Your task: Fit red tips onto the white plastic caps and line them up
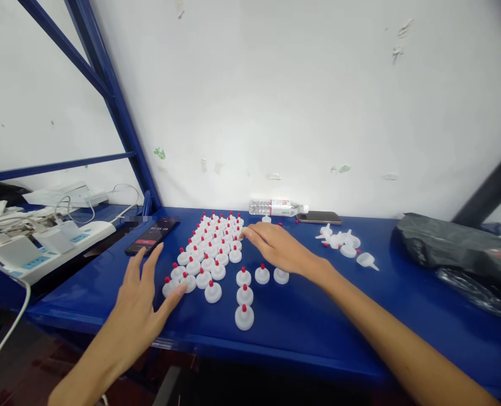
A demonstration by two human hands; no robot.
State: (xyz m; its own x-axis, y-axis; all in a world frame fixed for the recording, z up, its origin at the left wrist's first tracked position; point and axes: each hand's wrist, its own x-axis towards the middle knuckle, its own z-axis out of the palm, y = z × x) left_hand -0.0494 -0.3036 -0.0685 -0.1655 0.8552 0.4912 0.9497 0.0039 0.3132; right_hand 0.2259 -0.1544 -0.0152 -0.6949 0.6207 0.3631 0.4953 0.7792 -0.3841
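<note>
Many white nozzle caps with red tips (211,248) stand upright in close rows on the blue table. My left hand (138,304) is at the front left of these rows, fingers spread, its thumb by a front-left cap (187,282). Over the right side of the rows reaches my right hand (275,245), fingers drawn together by the caps there; what they hold, if anything, is hidden. Below it stand separate red-tipped caps, among them a front one (244,318) and one partly under the wrist (281,276).
Loose white nozzle caps (337,239) lie in a pile to the right, with small red tips around. A clear bottle (275,207) lies by the wall beside a dark phone (319,217). Another phone (153,235) is at left, near a power strip (72,242). Dark plastic bags (453,248) lie right.
</note>
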